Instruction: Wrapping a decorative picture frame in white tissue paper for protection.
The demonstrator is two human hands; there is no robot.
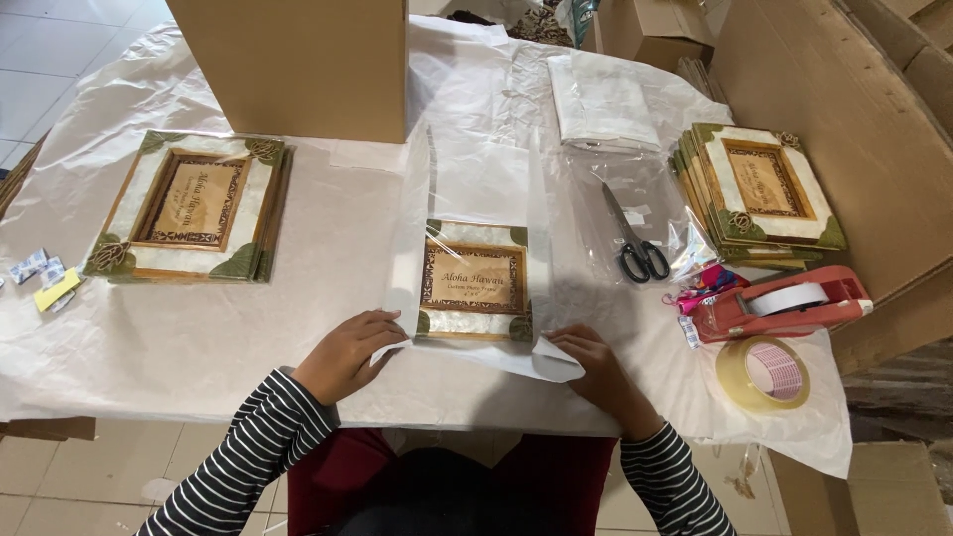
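Picture frame (474,280) with pale shell border, green corner leaves, brown inner panel, flat on white wrapping paper (476,189) at table centre, near front edge. Long axis slightly left-right, top pointing away from the person. Paper sides stand up left and right of it. Left hand (347,352) pinches the paper's lower left flap; right hand (596,367) presses the lower right fold flat. Scissors (630,238) lie right, bare paper left.

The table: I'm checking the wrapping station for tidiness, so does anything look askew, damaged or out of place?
Nothing looks damaged. The frame lies square on the white paper, both hands at its near corners. The stack of frames on the right is slightly fanned, and small packets lie scattered at the left edge.
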